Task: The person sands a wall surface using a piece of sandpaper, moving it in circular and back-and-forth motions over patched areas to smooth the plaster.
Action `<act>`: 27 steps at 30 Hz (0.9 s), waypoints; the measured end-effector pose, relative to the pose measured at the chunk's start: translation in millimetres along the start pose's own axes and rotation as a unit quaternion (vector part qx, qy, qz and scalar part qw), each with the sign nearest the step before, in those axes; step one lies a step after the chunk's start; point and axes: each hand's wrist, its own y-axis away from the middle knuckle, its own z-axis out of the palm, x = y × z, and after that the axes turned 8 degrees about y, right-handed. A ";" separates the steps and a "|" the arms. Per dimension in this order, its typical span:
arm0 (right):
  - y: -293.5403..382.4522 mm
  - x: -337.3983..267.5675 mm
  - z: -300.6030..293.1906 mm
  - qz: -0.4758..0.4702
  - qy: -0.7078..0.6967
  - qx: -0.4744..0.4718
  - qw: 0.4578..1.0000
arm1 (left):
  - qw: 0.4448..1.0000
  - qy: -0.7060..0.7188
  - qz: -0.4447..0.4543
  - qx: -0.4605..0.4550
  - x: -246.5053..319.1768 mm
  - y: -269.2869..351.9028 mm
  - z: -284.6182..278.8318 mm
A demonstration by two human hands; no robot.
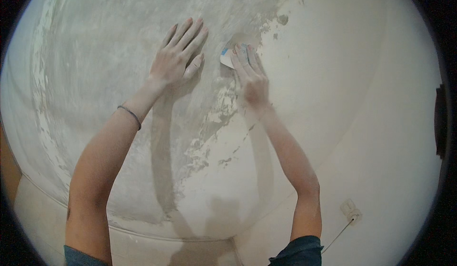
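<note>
My left hand (171,58) lies with its palm towards a patchy plastered wall (107,52), fingers spread and dusted with pale powder. Nothing is held in it, and a dark band circles the wrist. To its right, my right hand (251,77) presses a sheet of what looks like sandpaper (226,59) flat to the same wall. The sheet's backing is white with blue print, partly hidden under the fingers. Both hands are near the border between rough grey plaster and the smoother cream surface (321,69).
Chipped pale patches (223,105) run diagonally below the right hand. Low on the right, a wall socket (351,210) has a plug with a thin cord (335,236). A dark object (441,121) shows at the right rim. A ledge or seam (150,234) crosses the bottom.
</note>
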 end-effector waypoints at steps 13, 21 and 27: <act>118.3 23.2 16.8 0.047 -0.159 -0.129 0.978 | 0.999 0.028 0.023 0.013 -6.0 4.3 10.4; 288.2 -87.3 -44.4 0.297 -0.560 0.019 0.773 | 0.995 -0.008 0.069 0.065 -6.7 9.7 20.3; 491.7 -216.3 -145.7 0.648 -0.220 -0.375 0.625 | 0.994 0.028 0.096 0.043 3.7 59.4 17.6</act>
